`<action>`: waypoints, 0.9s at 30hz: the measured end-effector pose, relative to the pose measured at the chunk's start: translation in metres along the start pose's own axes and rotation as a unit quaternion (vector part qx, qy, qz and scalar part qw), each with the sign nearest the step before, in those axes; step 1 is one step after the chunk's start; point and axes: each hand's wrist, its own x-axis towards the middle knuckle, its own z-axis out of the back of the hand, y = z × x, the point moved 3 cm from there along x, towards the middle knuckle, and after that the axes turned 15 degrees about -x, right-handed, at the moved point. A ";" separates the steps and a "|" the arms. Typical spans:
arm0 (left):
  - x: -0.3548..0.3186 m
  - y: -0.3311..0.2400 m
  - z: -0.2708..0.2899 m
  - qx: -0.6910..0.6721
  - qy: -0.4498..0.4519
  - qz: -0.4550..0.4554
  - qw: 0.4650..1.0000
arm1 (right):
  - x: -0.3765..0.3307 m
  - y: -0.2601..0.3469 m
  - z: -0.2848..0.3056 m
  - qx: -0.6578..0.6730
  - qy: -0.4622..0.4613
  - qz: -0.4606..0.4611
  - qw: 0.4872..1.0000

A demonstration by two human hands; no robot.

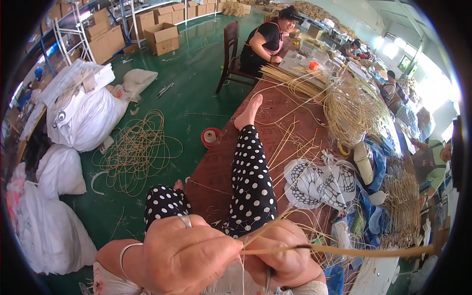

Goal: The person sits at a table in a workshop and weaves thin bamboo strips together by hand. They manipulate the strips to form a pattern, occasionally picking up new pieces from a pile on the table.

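Observation:
Near the lower edge, my left hand [189, 255] is closed, its thumb and finger pinching the meeting ends of thin tan cane strips [368, 251]. One strip runs far to the right across the front of my right hand [282, 248]; another slants up and away to the right. A fine white thread [243, 273] hangs from the pinch. My right hand is curled closed beside the left. A slim dark metal piece [268, 279] shows below its fingers, but what it belongs to is hidden. My legs in dotted trousers [250, 182] stretch out ahead, one foot on the reddish-brown board table [211, 169].
White butterfly-wing cutouts [319, 182] and loose cane sticks lie on the table. Coiled cane [351, 110] is heaped farther back. A red-rimmed roll [211, 137] sits by the table's left edge. White sacks [61, 226] and tangled cane [137, 152] are on the green floor. Co-workers [268, 44] sit along the table.

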 end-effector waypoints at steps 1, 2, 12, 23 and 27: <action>-0.004 0.005 -0.002 0.024 -0.001 -0.007 1.000 | -0.002 -0.008 -0.007 0.028 0.005 -0.001 1.000; -0.008 0.009 -0.003 0.048 -0.004 -0.013 0.999 | -0.004 -0.014 -0.014 0.059 0.011 -0.002 0.998; -0.018 0.068 -0.012 0.094 -0.020 0.070 0.993 | -0.016 -0.051 -0.060 0.137 -0.003 -0.175 0.975; -0.012 0.018 0.002 0.008 -0.017 -0.013 1.000 | -0.007 0.006 -0.014 0.666 0.112 -0.041 0.736; -0.008 0.005 0.004 -0.020 0.012 -0.024 0.999 | -0.004 0.010 0.001 0.504 0.073 0.028 0.860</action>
